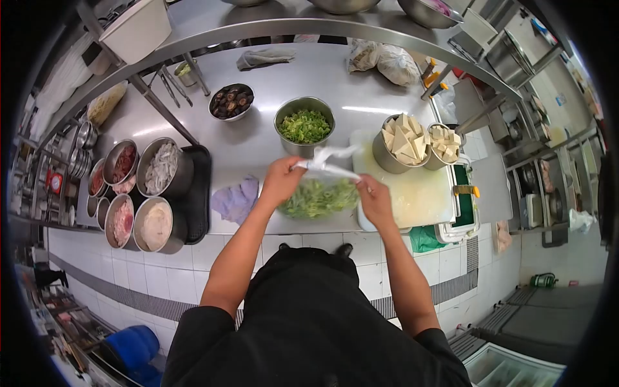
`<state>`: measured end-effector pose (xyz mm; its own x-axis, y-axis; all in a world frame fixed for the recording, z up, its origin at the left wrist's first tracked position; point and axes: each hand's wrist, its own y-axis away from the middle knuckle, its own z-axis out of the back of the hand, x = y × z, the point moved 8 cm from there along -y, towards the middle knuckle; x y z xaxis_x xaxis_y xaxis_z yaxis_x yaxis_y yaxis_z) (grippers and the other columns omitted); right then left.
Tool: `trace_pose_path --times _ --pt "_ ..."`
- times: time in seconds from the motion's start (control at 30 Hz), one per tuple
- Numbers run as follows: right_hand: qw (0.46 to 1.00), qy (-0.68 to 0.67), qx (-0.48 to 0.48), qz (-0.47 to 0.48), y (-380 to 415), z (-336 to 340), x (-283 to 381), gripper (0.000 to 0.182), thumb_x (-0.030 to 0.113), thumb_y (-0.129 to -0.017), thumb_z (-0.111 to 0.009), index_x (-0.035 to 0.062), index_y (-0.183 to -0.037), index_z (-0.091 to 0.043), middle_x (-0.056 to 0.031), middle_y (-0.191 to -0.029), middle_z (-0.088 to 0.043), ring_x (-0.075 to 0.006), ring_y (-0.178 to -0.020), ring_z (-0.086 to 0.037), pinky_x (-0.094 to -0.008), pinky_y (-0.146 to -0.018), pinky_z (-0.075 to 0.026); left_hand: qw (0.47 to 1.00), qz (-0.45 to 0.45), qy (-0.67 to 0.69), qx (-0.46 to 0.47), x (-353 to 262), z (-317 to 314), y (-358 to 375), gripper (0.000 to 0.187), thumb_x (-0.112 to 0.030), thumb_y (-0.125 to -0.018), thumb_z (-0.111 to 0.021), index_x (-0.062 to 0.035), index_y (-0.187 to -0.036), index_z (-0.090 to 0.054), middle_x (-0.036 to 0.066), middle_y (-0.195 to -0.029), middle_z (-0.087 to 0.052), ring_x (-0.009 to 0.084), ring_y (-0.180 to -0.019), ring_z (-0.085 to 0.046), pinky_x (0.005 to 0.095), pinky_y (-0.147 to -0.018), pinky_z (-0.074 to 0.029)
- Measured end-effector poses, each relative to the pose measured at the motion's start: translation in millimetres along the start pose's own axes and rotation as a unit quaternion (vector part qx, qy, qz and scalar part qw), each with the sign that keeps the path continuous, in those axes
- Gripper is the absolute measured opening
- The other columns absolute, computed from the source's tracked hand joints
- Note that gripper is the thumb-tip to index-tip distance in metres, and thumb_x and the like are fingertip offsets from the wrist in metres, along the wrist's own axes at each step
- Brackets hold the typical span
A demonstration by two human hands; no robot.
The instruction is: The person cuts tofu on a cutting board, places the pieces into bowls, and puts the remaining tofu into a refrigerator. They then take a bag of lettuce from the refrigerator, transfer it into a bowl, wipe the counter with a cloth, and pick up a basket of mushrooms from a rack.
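Observation:
My left hand point(281, 183) is closed on the gathered white top of a clear plastic bag point(319, 198) full of chopped greens. My right hand point(376, 200) pinches the other end of the bag's mouth. The bag rests near the front edge of the steel table, its top blurred by motion. Just behind it stands a round metal pot point(311, 151) with chopped green vegetables point(304, 126) in it. A crumpled purple cloth point(236, 200) lies left of my left hand. To the right of my right hand is a white cutting board point(412, 205).
Metal pots of cut white pieces point(405, 138) stand on the board's far side. Several pots of meat point(122, 219) crowd the left, beside a black tray point(197, 193). A bowl of dark mushrooms point(231, 102) sits farther back. An overhead shelf point(309, 27) spans the table.

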<state>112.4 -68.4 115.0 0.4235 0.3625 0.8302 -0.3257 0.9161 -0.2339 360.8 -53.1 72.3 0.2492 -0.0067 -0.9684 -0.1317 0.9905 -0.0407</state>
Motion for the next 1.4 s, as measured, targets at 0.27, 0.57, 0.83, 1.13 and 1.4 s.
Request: trace_pose_path --times 0.27,0.57,0.83,1.13,1.4 --pt "0.991 0.004 -0.023 0.13 -15.2 -46.1 59.6 0.02 0.018 -0.095 -0.066 0.0003 -0.104 -0.068 -0.0155 -0.087 -0.066 -0.0296 -0.075 -0.063 -0.0382 -0.068 -0.049 0.979 -0.188 -0.078 -0.023 -65.2 6.6 22.1 0.016 -0.014 -0.09 -0.068 -0.0006 -0.098 -0.07 0.007 -0.076 -0.063 0.0137 -0.069 -0.055 0.0315 -0.065 -0.046" --pt "0.99 -0.004 0.135 0.03 -36.9 -73.9 33.2 0.019 0.021 -0.096 -0.065 0.0031 -0.098 -0.071 -0.0144 -0.09 -0.068 -0.0345 -0.079 -0.065 -0.0386 -0.07 -0.05 0.998 0.053 -0.005 -0.045 0.4 47.5 22.7 0.018 -0.014 -0.094 -0.066 0.0028 -0.095 -0.071 0.006 -0.08 -0.063 0.0062 -0.071 -0.055 0.0295 -0.063 -0.045" --pt "0.977 -0.202 0.051 -0.04 -61.7 -57.0 61.0 0.023 0.02 -0.095 -0.066 -0.0023 -0.102 -0.068 -0.0095 -0.09 -0.069 -0.0211 -0.078 -0.065 -0.0313 -0.07 -0.05 0.998 -0.04 -0.032 0.04 -88.3 24.0 21.3 0.035 -0.006 -0.09 -0.071 -0.0034 -0.124 -0.063 0.002 -0.1 -0.065 0.0089 -0.072 -0.058 0.0252 -0.07 -0.05" --pt "0.989 0.013 0.126 0.081 -39.0 -42.6 73.9 0.025 0.018 -0.085 -0.074 0.0027 -0.105 -0.071 -0.0115 -0.101 -0.068 -0.0244 -0.083 -0.067 -0.0337 -0.073 -0.053 0.997 -0.014 0.075 -0.027 -14.5 35.7 7.6 0.033 -0.009 -0.086 -0.075 -0.0049 -0.117 -0.065 0.004 -0.098 -0.069 0.0108 -0.08 -0.064 0.029 -0.076 -0.053" --pt "0.993 0.026 0.056 0.103 -17.3 -58.3 73.5 0.025 0.016 -0.086 -0.07 0.0039 -0.108 -0.069 -0.0136 -0.104 -0.067 -0.0307 -0.09 -0.068 -0.0403 -0.075 -0.054 0.997 -0.036 -0.054 0.031 -50.8 7.5 37.1 0.031 -0.01 -0.086 -0.073 -0.0048 -0.116 -0.066 0.007 -0.086 -0.07 0.0167 -0.081 -0.065 0.0309 -0.078 -0.052"
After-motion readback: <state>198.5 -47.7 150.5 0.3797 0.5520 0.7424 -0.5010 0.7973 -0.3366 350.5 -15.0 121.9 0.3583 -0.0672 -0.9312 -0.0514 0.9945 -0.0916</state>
